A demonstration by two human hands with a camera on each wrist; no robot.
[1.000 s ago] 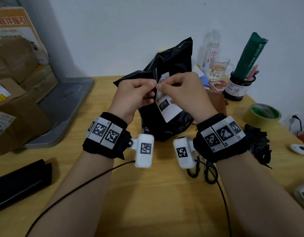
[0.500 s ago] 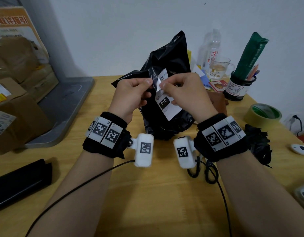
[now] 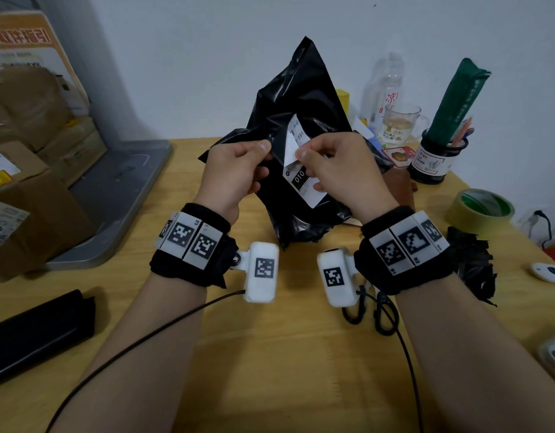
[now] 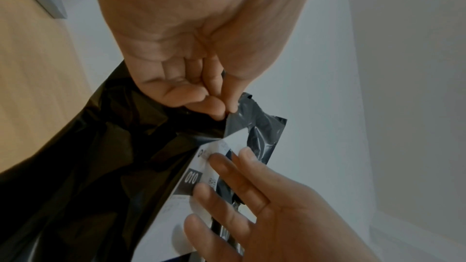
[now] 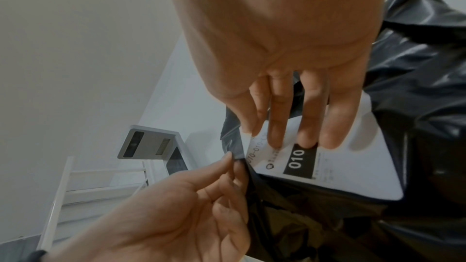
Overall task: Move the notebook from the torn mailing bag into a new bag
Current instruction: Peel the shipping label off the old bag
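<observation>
left hand [image 3: 238,170] pinching black mailing bag [image 3: 304,98] edge | right hand [image 3: 338,164] pinching its white label [image 3: 296,145] | bag upright above counter [image 3: 270,354]

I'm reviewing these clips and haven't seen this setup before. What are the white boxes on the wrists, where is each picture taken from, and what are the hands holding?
No robot: a person wears three cameras. The white boxes on the wrists are cameras looking along each hand; the wide picture comes from a head camera. Both hands hold up a crinkled black plastic mailing bag with a white shipping label above a wooden table. The left hand pinches the bag's edge; the right hand pinches the label's corner. Black-handled scissors and a roll of tape lie nearby.
</observation>
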